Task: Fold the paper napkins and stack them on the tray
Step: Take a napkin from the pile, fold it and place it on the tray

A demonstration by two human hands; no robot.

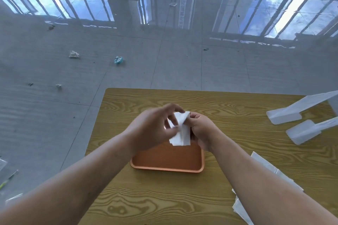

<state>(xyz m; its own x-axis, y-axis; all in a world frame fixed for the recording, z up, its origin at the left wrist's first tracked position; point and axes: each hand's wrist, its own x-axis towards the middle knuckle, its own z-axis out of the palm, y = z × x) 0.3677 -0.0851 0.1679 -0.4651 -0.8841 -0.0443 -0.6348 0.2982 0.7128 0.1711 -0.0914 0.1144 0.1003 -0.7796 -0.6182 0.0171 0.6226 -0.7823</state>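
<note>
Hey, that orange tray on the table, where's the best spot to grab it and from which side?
Probably the near long rim of the tray, coming from the person's own side. It lies flat on the table with a low raised lip all round, and that edge is bare and closest. The far edge sits under both hands, the left hand and right hand, which hold a napkin over it.

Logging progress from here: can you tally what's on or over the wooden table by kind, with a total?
White paper napkin held in both hands: 1
Orange rectangular plastic tray, no napkins visible on it: 1
Loose pile of white napkins at the right edge, sheets uncountable: 1
White plastic feet of a stand: 2
Total: 5
</note>
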